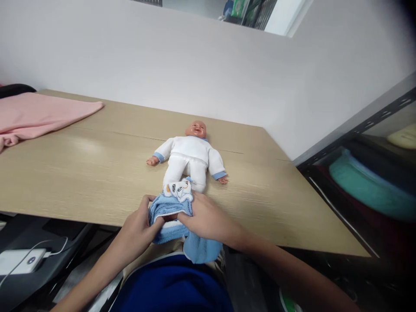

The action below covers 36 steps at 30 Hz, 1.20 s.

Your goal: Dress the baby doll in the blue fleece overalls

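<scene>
A baby doll (190, 149) in a white top and white trousers with blue cuffs lies on its back on the wooden table (97, 173), head toward the wall. In front of its legs, at the near edge, both my hands hold a light blue fleecy garment (172, 206) with a white cartoon face on it. My left hand (143, 225) grips its left side, thumb at the opening. My right hand (208, 216) grips the other side, thumb inside the opening. Part of the garment (203, 249) hangs below the table edge. The doll's feet are hidden.
A pink cloth (42, 112) lies at the table's left end. A white power bank (22, 261) with a cable rests on a dark surface at lower left. At right stands a dark metal shelf (357, 134) with a teal item (367, 186) on it. A white wall (146, 65) backs the table.
</scene>
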Motion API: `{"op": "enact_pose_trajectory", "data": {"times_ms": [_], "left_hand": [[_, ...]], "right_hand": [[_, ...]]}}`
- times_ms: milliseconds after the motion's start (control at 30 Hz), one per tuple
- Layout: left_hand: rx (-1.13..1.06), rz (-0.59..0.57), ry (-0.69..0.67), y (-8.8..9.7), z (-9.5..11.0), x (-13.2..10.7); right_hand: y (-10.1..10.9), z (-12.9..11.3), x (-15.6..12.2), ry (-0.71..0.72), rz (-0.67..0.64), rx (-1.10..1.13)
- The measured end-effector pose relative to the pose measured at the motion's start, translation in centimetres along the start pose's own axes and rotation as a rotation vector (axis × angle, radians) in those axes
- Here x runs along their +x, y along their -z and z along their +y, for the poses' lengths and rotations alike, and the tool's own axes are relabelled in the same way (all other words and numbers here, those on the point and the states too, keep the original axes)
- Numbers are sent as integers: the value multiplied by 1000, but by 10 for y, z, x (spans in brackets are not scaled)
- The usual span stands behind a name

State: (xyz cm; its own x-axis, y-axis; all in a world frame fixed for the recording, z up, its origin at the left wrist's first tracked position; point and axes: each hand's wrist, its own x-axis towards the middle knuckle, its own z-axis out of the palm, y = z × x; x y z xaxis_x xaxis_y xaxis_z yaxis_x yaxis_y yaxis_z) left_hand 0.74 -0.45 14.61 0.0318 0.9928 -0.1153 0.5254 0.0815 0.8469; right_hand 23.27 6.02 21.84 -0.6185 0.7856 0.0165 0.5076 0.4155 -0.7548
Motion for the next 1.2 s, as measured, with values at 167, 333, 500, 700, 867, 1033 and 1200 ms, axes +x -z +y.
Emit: {"op": "enact_pose_trajectory", "data": {"times_ms": [167,333,500,700,867,1033,1200], "left_hand": [[115,-59,29,1,-3,5],[264,-163,8,10,4,11],[44,-130,-88,12,2,18],[-270,24,-177,-1,-5,24],[-279,158,-205,-5,-6,37],[-207,143,-307,-2,-15,57],[-264,18,-263,15,-19,81]], "right_hand": [[-3,-5,6,-47,-35,-33],[-5,-2,8,-96,-58,-73],[-5,12,7,-23,-11,11],[-5,35,10,121,94,203],[-5,48,13,121,135,308],[7,70,22,167,194,296],[31,85,43,227,73,325]]}}
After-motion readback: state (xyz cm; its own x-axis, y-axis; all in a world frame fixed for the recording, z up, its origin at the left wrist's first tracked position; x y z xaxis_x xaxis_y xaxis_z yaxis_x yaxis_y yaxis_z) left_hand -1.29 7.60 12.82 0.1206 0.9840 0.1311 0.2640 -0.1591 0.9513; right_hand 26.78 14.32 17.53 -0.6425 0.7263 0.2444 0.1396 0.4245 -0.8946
